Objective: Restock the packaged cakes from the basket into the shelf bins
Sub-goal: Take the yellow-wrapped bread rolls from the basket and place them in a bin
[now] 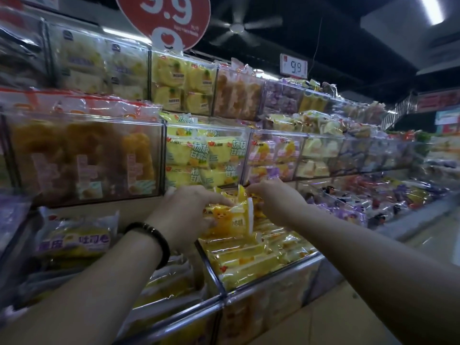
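Note:
Both my hands meet over the lowest clear shelf bin (271, 277), which holds several yellow packaged cakes lying in rows. My left hand (185, 215), with a dark bead bracelet on the wrist, grips a yellow-orange packaged cake (232, 220) standing upright at the back of that bin. My right hand (276, 202) pinches the top of the same pack from the right. The basket is not in view.
Clear acrylic bins full of wrapped cakes run in tiers along the shelf: orange packs (82, 155) at left, yellow packs (204, 155) just behind my hands, purple ones (343, 207) to the right. A red 9.9 price sign (164, 18) hangs above. Floor lies at lower right.

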Tool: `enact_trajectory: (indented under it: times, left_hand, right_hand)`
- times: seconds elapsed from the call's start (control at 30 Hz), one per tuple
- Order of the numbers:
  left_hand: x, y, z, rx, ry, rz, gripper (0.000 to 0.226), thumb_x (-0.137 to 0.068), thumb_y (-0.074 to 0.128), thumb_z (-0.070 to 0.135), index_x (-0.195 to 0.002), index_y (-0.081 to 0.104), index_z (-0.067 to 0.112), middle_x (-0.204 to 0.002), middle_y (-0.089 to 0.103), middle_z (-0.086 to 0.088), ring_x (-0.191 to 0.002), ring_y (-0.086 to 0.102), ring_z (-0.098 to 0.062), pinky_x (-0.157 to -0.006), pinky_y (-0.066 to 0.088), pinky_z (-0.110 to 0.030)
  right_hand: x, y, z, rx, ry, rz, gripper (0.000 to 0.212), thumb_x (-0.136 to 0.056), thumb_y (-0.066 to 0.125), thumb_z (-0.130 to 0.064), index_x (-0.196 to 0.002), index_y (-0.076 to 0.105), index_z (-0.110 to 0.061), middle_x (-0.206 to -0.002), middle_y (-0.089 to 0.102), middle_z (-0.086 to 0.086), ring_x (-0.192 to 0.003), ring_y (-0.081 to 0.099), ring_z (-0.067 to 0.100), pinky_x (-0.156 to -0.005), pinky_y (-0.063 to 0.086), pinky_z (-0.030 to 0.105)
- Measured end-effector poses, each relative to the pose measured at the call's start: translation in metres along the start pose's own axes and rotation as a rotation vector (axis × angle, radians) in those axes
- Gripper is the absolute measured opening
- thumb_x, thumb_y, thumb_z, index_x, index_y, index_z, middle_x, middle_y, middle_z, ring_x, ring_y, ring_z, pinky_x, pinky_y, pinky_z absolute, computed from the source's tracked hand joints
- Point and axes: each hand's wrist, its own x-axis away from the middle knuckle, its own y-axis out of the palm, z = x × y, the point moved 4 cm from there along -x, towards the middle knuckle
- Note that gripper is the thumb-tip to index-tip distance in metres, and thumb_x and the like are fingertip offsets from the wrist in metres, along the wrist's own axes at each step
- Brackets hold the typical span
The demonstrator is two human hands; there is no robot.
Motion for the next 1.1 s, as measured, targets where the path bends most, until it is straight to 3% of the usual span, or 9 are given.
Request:
enact_trajectory:
  times: [0.13, 0.23, 0.3, 0.43, 0.6, 0.77, 0.93, 1.03, 1.1]
  left_hand:
    - [-0.001, 0.004, 0.001, -0.05, -0.003, 0.045, 0.048, -0.094, 0.076, 0.041, -0.133, 0.057, 0.061, -0.119, 0.061, 0.017, -0.125, 0.053, -0.017, -0.117, 0.035, -0.05]
    - [0.0, 0.005, 0.005, -0.145, -0.001, 0.104, 0.046, -0.093, 0.074, 0.047, -0.133, 0.056, 0.062, -0.116, 0.063, 0.017, -0.123, 0.053, -0.016, -0.114, 0.032, -0.048]
    - [-0.001, 0.005, 0.005, -0.187, -0.018, 0.135, 0.045, -0.092, 0.073, 0.052, -0.132, 0.056, 0.063, -0.115, 0.065, 0.018, -0.12, 0.053, -0.016, -0.108, 0.032, -0.046]
    - [-0.003, 0.006, 0.005, -0.264, -0.056, 0.165, 0.042, -0.093, 0.068, 0.058, -0.134, 0.056, 0.063, -0.122, 0.067, 0.017, -0.118, 0.052, -0.02, -0.101, 0.034, -0.045]
    - [0.005, 0.007, 0.012, -0.329, -0.022, 0.144, 0.046, -0.099, 0.059, 0.055, -0.143, 0.048, 0.059, -0.136, 0.062, 0.016, -0.125, 0.048, -0.02, -0.101, 0.034, -0.044]
    - [0.02, -0.012, 0.017, -0.249, -0.068, 0.062, 0.064, -0.096, 0.061, 0.06, -0.154, 0.034, 0.055, -0.152, 0.047, 0.012, -0.14, 0.037, -0.024, -0.109, 0.031, -0.053]
    - [0.075, -0.039, 0.059, -0.09, 0.06, 0.184, 0.041, -0.094, 0.07, 0.048, -0.133, 0.056, 0.047, -0.131, 0.057, 0.016, -0.125, 0.05, -0.017, -0.102, 0.041, -0.045]
    - [0.133, -0.038, 0.09, 0.074, 0.269, 0.198, 0.025, -0.091, 0.074, 0.04, -0.115, 0.067, 0.041, -0.111, 0.06, 0.022, -0.099, 0.056, 0.001, -0.083, 0.053, -0.029]
    - [0.173, -0.029, 0.108, 0.165, 0.347, 0.149, 0.021, -0.087, 0.076, 0.038, -0.106, 0.068, 0.04, -0.095, 0.058, 0.028, -0.081, 0.053, 0.011, -0.07, 0.048, -0.016]
  right_hand:
    - [-0.003, 0.011, -0.005, 0.014, -0.036, -0.09, 0.021, -0.096, 0.066, -0.006, -0.107, 0.072, -0.024, -0.103, 0.069, -0.006, -0.092, 0.067, 0.014, -0.082, 0.06, 0.029]
    - [-0.008, 0.02, -0.006, -0.002, 0.006, -0.096, 0.019, -0.091, 0.071, -0.005, -0.094, 0.07, -0.024, -0.091, 0.067, -0.009, -0.083, 0.066, 0.012, -0.08, 0.062, 0.032]
    - [-0.011, 0.022, -0.005, -0.042, 0.029, -0.137, 0.026, -0.09, 0.069, -0.002, -0.102, 0.069, -0.026, -0.094, 0.067, -0.006, -0.089, 0.067, 0.017, -0.081, 0.063, 0.037]
    - [0.001, 0.007, -0.005, -0.226, 0.105, -0.183, 0.075, -0.088, 0.072, 0.001, -0.148, 0.045, -0.035, -0.14, 0.058, 0.002, -0.119, 0.062, 0.025, -0.089, 0.06, 0.037]
    - [0.047, -0.027, -0.008, -0.306, 0.179, -0.035, 0.062, -0.092, 0.068, 0.0, -0.146, 0.05, -0.026, -0.138, 0.059, 0.0, -0.103, 0.061, 0.014, -0.078, 0.057, 0.026]
    - [0.098, -0.058, -0.009, -0.337, 0.152, -0.041, 0.037, -0.096, 0.07, -0.015, -0.13, 0.061, -0.025, -0.122, 0.064, -0.007, -0.107, 0.061, 0.01, -0.083, 0.047, 0.021]
    - [0.152, -0.082, -0.017, -0.478, 0.18, -0.021, 0.021, -0.096, 0.072, -0.025, -0.116, 0.067, -0.028, -0.1, 0.068, -0.012, -0.091, 0.066, 0.003, -0.079, 0.058, 0.023]
    - [0.191, -0.083, -0.036, -0.611, 0.168, -0.028, 0.01, -0.096, 0.073, -0.024, -0.105, 0.069, -0.029, -0.09, 0.071, -0.012, -0.082, 0.069, -0.002, -0.066, 0.055, 0.016]
    - [0.218, -0.079, -0.051, -0.645, 0.151, -0.016, 0.011, -0.095, 0.074, -0.026, -0.094, 0.068, -0.035, -0.082, 0.07, -0.014, -0.077, 0.068, -0.006, -0.061, 0.051, 0.011]
